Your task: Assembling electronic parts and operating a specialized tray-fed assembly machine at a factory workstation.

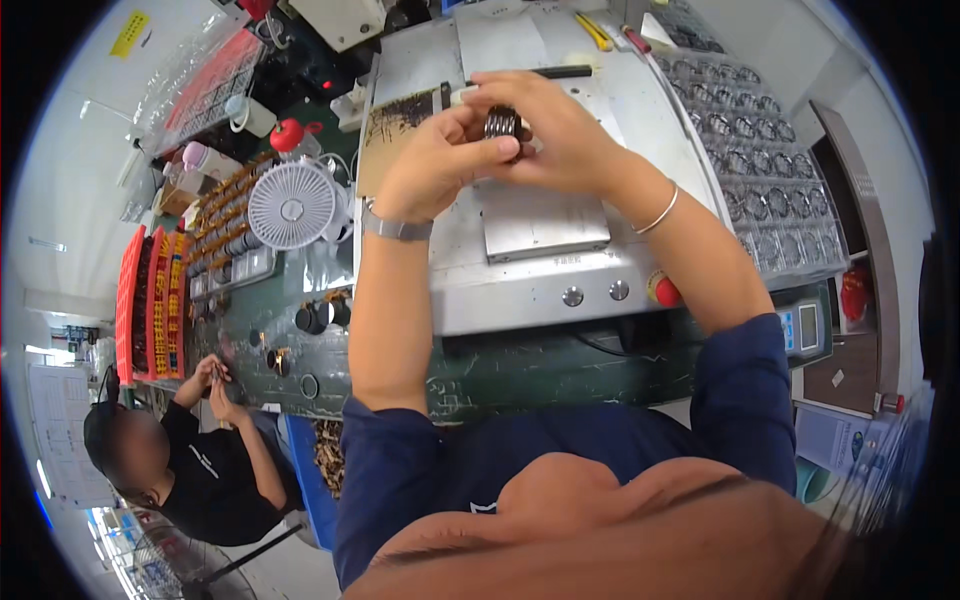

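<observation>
Above a grey metal machine top [455,290], my left hand [432,163] and my right hand [562,132] meet around a small dark, shiny cylindrical part with ridges [502,124]. The left thumb presses against its lower side, and the right fingers curl over it from the far side. Both hands are closed on it; the fingers hide its ends. Below the hands sits a raised flat metal block [545,228]. Left of them lies a brown board [385,135] strewn with dark bits. Behind the hands is a black bar [560,72].
Two buttons and a red knob [666,290] line the machine's front. Clear plastic trays [775,185] of round parts stand at the right, a digital scale [803,328] nearer. On the green bench at left are a white fan [292,205] and red crates [140,300]. A co-worker [200,460] sits there.
</observation>
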A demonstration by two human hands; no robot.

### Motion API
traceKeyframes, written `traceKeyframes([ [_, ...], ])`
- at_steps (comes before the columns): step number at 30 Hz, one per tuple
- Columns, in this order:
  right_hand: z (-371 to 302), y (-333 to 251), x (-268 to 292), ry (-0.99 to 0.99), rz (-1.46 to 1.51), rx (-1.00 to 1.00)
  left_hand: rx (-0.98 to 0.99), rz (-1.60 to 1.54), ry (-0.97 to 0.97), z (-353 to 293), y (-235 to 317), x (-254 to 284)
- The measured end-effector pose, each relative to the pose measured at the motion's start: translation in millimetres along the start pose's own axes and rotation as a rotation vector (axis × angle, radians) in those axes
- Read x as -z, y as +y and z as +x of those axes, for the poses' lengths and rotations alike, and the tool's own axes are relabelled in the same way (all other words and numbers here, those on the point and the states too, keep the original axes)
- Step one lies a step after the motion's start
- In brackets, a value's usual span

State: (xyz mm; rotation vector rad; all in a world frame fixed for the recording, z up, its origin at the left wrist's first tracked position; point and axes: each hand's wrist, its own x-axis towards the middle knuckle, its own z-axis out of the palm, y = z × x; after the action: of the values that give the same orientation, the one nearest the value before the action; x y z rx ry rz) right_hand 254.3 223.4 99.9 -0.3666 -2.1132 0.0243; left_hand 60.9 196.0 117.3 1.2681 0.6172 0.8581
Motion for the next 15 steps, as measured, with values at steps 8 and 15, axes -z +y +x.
traceKeyframes([
  [8,-6.7,-11.2,0.6,-0.011,0.064,-0.151,-0.046,-0.112,0.012,-6.6,-4.9,3.4],
  [15,-8.4,-10.9,0.6,-0.006,0.020,-0.058,-0.039,-0.054,0.003,-7.1,-8.8,2.0],
])
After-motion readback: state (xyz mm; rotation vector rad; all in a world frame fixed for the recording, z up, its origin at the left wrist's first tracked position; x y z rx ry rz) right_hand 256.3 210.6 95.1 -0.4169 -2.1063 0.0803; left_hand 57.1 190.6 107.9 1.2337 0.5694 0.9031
